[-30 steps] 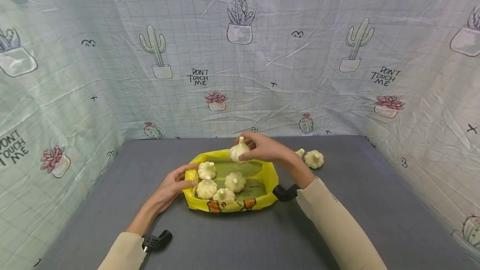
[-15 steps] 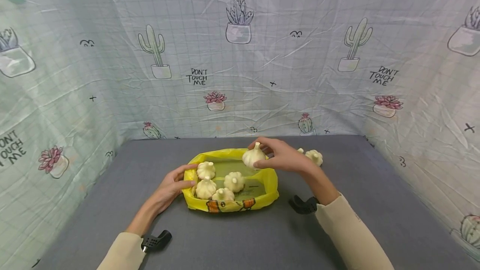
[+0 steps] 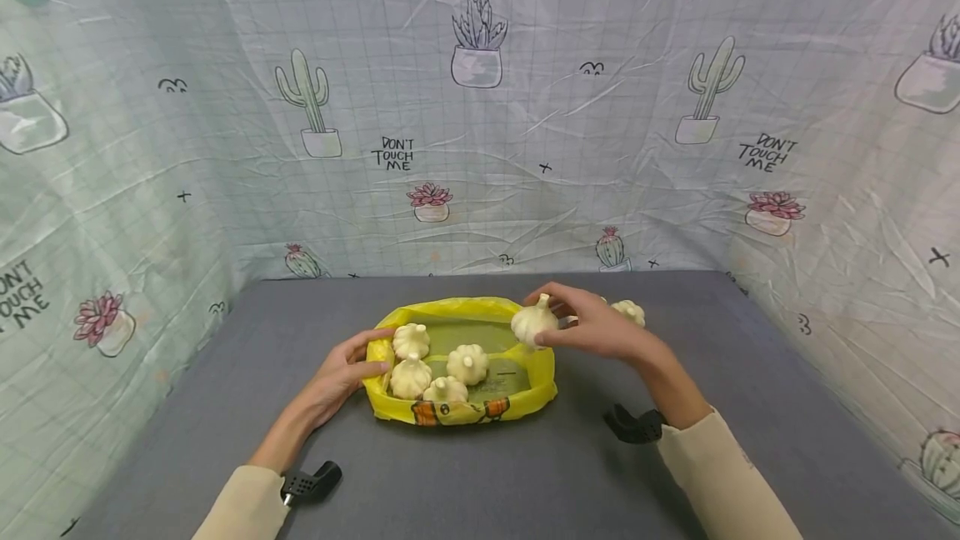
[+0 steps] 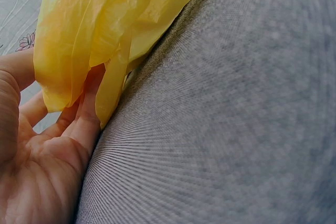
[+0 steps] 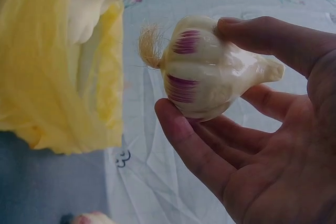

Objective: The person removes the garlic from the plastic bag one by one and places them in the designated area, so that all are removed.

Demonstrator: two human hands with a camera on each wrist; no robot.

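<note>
1. Pale printed cloth (image 3: 480, 157), with cactus pictures and "Don't touch me" lettering, runs from the left side round the back to the right.
2. At lower left, a beige sleeve (image 3: 242, 505) ends beside a black wrist device (image 3: 311, 483).
3. The left hand (image 3: 337, 377) has its fingers part-bent round the left end of the yellow bag (image 3: 536, 397), with thumb and forefinger apart on its edge.
4. The bag sits on the grey counter (image 3: 465, 482), its mouth spread wide and facing up. Inside are four garlic bulbs (image 3: 468, 365), three clustered at the left and one nearer the middle.
5. The held bulb (image 3: 532, 325) is up at the bag's far right corner, stem upward in the head view. The right wrist view shows its purple streaks and root tuft.
6. The right hand (image 3: 588, 327) grips that bulb between thumb and fingers, spread to its width.
7. Behind that hand, a loose bulb (image 3: 628, 312) rests on the counter; another beside it is mostly hidden.
</note>
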